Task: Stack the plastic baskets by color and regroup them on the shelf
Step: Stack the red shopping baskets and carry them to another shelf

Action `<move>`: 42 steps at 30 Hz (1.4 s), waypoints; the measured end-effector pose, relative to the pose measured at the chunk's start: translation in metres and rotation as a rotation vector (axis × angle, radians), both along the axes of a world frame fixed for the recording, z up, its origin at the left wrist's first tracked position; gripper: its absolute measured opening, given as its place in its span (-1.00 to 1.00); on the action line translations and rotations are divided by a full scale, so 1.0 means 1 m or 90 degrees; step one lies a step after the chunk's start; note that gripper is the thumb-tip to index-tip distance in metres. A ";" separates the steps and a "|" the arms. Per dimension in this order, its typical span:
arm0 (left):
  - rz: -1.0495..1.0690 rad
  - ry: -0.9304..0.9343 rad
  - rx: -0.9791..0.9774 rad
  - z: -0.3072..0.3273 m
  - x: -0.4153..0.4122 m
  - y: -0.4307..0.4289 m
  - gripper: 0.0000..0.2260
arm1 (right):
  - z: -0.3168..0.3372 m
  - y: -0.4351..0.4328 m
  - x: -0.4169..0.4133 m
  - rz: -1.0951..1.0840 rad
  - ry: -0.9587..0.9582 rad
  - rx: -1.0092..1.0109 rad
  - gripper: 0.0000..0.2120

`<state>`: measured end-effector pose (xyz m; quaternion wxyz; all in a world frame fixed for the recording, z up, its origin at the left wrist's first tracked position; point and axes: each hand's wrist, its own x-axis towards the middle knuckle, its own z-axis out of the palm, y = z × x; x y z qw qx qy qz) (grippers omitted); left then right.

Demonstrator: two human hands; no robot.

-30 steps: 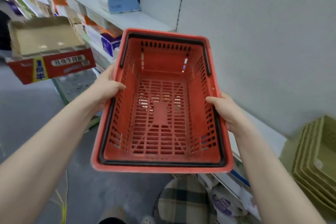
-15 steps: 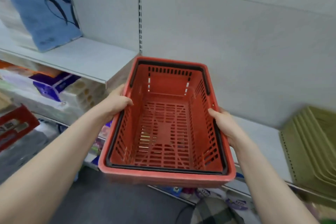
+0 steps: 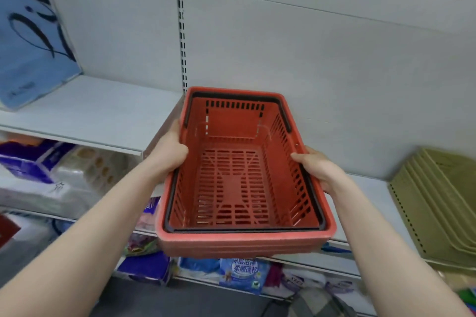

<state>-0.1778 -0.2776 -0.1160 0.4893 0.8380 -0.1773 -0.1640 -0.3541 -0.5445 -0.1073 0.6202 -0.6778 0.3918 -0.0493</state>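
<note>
Faces a pale grey back panel [image 3: 322, 54] split by a slotted upright. Stands before a white shelf [image 3: 90, 113] at left and a lower one at right, with packaged goods [image 3: 244, 273] crowded on the levels beneath. Holds a red plastic basket [image 3: 239, 188] in the air at centre, in front of the shelf corner, mouth up and tipped toward the camera, slotted floor in full view; cannot tell whether its far end touches the shelving. Has a nested, tilted stack of olive-green baskets [image 3: 438, 208] on the lower shelf at far right, well apart from the red one. Has a blue package [image 3: 31, 33] leaning upright at far left on the white shelf. Clasps the basket's left rim with the left hand [image 3: 167, 154], thumb curled over the inner wall. Clasps the right rim with the right hand [image 3: 318, 170], thumb over the top, fingers hidden below. Shows black handles [image 3: 285, 118] folded flat along the rim.
</note>
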 end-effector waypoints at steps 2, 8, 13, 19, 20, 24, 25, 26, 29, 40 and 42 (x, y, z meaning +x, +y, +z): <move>0.008 -0.049 0.027 -0.005 -0.012 0.002 -0.41 | 0.006 -0.007 0.008 0.047 0.046 -0.063 -0.72; -0.165 -0.262 -0.001 -0.008 -0.025 0.020 -0.60 | 0.022 -0.024 0.023 0.179 0.174 -0.209 -0.76; -0.401 -0.365 0.119 -0.003 -0.022 0.037 -0.35 | 0.033 -0.044 0.034 0.250 0.253 -0.457 -0.71; -0.449 -0.628 0.238 -0.001 -0.040 0.023 -0.43 | 0.029 -0.036 0.019 0.172 0.339 -0.721 -0.54; -0.434 -0.651 0.242 -0.002 -0.042 0.022 -0.42 | 0.028 -0.032 0.006 0.159 0.368 -0.720 -0.48; -0.398 -0.703 0.233 -0.009 -0.053 0.018 -0.40 | 0.019 -0.007 -0.068 0.010 0.356 -0.670 -0.23; -0.390 -0.719 0.215 -0.010 -0.059 0.014 -0.42 | 0.014 0.000 -0.082 -0.018 0.300 -0.584 -0.18; -0.382 -0.737 0.197 -0.011 -0.065 0.010 -0.46 | 0.010 0.006 -0.093 -0.037 0.227 -0.476 -0.13; -0.336 -0.767 0.172 -0.017 -0.083 -0.009 -0.50 | -0.001 0.011 -0.101 -0.129 0.049 -0.272 -0.22; -0.215 -0.781 0.236 -0.018 -0.095 -0.063 -0.56 | 0.000 -0.063 -0.038 -0.052 0.048 -0.342 -0.59; -0.206 -0.778 0.234 -0.019 -0.094 -0.067 -0.56 | 0.002 -0.070 -0.028 0.000 0.076 -0.383 -0.54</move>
